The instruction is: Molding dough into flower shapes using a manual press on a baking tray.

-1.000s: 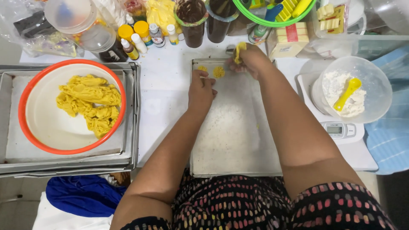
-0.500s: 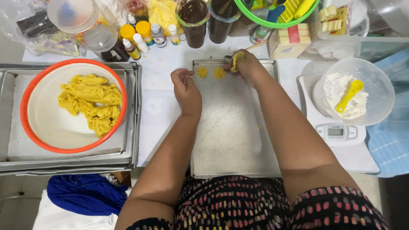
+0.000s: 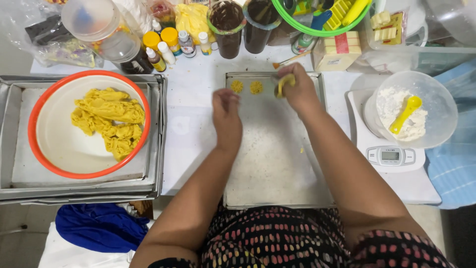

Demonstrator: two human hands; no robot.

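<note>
Behind the baking tray point(image 3: 277, 168), cream box point(image 3: 337, 51) with red band, right hand point(image 3: 296, 92) near

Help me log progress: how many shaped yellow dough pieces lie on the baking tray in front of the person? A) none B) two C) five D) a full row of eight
B: two small yellow dough pieces sit side by side at the far left corner of the baking tray, just left of the right hand.

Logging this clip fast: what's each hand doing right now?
Left hand: loosely curled over the baking tray, holding nothing visible.
Right hand: closed on a yellow tool.
</note>
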